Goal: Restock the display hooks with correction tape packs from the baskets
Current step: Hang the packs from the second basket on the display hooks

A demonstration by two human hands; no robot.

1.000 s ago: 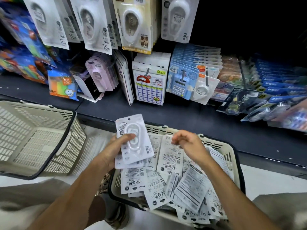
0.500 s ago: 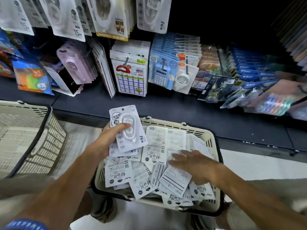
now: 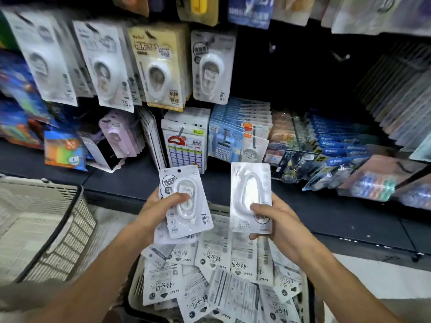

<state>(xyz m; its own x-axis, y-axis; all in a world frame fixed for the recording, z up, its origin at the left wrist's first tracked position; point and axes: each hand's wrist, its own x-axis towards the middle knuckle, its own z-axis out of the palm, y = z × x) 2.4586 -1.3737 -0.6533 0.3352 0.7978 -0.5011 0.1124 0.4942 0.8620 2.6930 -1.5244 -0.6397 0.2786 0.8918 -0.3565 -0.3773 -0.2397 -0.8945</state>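
Note:
My left hand [image 3: 158, 213] holds a small stack of white correction tape packs [image 3: 186, 203], thumb across the top one, over the basket. My right hand [image 3: 277, 222] grips a single correction tape pack [image 3: 250, 183] upright by its lower part, beside the stack. Below both hands a cream basket [image 3: 134, 287] holds several more packs [image 3: 210, 276], most lying back side up. Above, rows of similar white packs hang on display hooks [image 3: 212, 66]; to their right two bare hooks [image 3: 340, 57] stick out of a dark panel.
A second cream basket [image 3: 53, 229] with a black rim stands at the left and looks bare inside. A dark shelf [image 3: 314, 206] runs behind the baskets, carrying calculators, lilac packs and blue pen packs. More stationery hangs at the right.
My right hand has lifted out of the basket with one pack and now holds it upright. My left hand raised its stack slightly. The view tilted up toward the hooks.

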